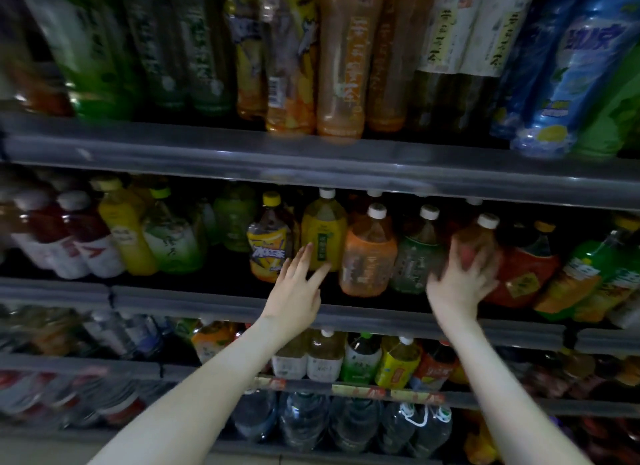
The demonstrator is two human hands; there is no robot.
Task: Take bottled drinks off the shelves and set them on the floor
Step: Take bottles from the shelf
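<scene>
In the head view, a drinks rack filled the frame, its middle shelf [207, 300] running across at about half height under an upper shelf [311, 159] packed with tall bottles. Both bare forearms reached up from the bottom edge to the front row of the middle shelf.

The left hand [298, 286] was raised over the front lip of the middle shelf near its centre, back towards the camera. Its fingers [306, 253] were straight and spread apart, holding nothing. The fingertips lay over the lower label of a yellow-labelled bottle [323, 229] with a white cap, just right of a yellow-capped bottle [268, 248] with a yellow and black label. Whether they touched either bottle could not be told.

To the right stood an orange-labelled bottle [369, 256] and a green-labelled bottle [414, 256], both upright at the shelf's front edge between the two hands.

The right hand [462, 279] was smeared by motion blur. It lay against the lower half of an amber bottle [476, 237] with a white cap, which stood on the middle shelf right of centre, touching a red-labelled bottle [526, 274] on its right. The fingers seemed fanned across the bottle's front, but whether they curled around it could not be told.

A lower shelf [381, 392] carried smaller bottles behind yellow price tags, with clear water bottles [304, 419] beneath.
</scene>
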